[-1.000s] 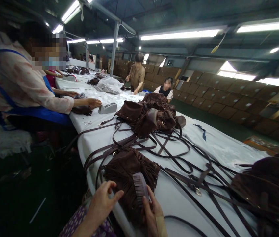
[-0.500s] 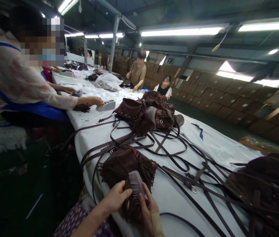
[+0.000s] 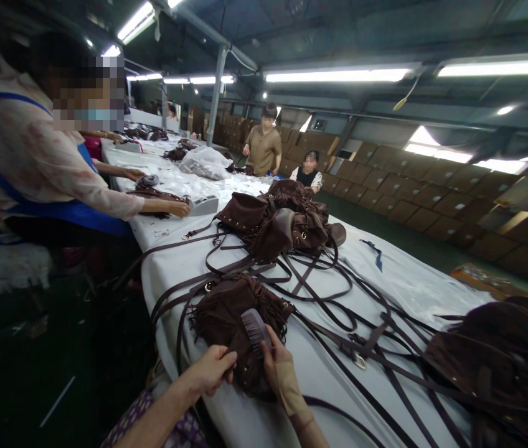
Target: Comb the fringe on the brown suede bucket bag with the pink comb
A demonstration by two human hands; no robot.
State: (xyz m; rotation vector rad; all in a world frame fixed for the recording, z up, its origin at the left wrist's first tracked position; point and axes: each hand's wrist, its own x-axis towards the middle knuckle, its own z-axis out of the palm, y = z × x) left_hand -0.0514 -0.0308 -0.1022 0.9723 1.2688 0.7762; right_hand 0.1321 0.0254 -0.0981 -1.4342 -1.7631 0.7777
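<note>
A brown suede fringed bag lies at the near edge of the white-covered table. My right hand is closed around a small brush, whose bristles rest against the bag. My left hand grips the bag's near side, fingers curled on the suede. Long brown straps trail from the bag across the cloth.
A heap of brown bags sits mid-table, and another dark pile lies at the right. A co-worker in a blue apron reaches toward a grey tape dispenser. Two more people stand further back. Cardboard boxes line the right wall.
My left hand went from open beside the bag to gripping it. The brush in my right hand moved up and forward along the suede.
</note>
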